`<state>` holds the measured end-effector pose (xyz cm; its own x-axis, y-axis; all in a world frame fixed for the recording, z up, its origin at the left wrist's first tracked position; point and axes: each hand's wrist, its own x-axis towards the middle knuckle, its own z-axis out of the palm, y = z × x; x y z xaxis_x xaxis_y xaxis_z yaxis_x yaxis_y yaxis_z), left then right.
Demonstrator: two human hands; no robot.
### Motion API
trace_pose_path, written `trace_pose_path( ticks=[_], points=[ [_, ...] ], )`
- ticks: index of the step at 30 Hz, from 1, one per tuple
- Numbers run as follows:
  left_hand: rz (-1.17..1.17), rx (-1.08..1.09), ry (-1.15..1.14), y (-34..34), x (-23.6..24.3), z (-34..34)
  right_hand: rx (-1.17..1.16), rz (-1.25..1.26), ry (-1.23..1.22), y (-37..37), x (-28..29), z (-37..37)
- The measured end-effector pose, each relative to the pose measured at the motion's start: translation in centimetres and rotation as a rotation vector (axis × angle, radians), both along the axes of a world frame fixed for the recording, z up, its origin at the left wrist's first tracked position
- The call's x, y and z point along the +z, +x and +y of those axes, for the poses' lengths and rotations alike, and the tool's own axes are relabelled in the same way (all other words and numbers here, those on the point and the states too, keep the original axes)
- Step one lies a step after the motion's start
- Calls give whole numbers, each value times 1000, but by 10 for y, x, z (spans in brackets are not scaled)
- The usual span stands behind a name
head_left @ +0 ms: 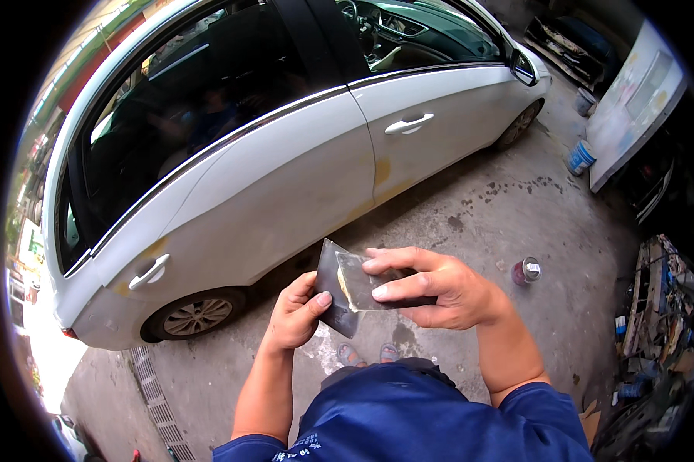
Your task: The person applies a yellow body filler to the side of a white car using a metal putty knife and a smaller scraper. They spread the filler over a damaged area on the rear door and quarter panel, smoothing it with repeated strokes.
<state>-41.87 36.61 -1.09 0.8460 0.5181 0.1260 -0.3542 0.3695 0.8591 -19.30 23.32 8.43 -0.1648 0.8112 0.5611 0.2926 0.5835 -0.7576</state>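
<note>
My left hand [295,314] grips a dark, flat plate [330,281] by its left edge, thumb on top. In my right hand [449,291] is a thin, greyish putty spreader [370,271], pinched between the fingers and tilted against the plate. A strip of pale yellow putty [343,285] lies along the spreader's edge, where it meets the plate. Both tools are held in front of my body, apart from the white car [285,185]. Yellowish filler patches [382,171] mark the car's doors, and another shows near the rear door handle [150,272].
The car stands across the far side, its rear wheel [197,316] at left. A dark red can [526,271] stands on the concrete floor to my right. Farther off are a blue bucket [581,157] and a leaning white panel [640,100]. Piled car parts [655,308] line the right edge.
</note>
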Motion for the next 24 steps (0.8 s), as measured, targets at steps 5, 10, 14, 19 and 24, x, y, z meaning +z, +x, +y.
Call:
trace_pose_path(
  ticks=[5, 10, 14, 19, 24],
  points=[
    [-3, -117, -13, 13, -13, 19, -126, -160, -209, 19, -28, 18],
    [-43, 5, -150, 46, 5, 19, -727, -371, -258, 40, -74, 8],
    [10, 75, -267, 80, -1, 17, -888, -413, 8, 37, -66, 6],
    [36, 60, -285, 134, -11, 10, -881, -587, 33, 71, -77, 19],
    [269, 272, 193, 189, -38, 8, -731, -597, -63, 130, -125, 24]
  ],
)
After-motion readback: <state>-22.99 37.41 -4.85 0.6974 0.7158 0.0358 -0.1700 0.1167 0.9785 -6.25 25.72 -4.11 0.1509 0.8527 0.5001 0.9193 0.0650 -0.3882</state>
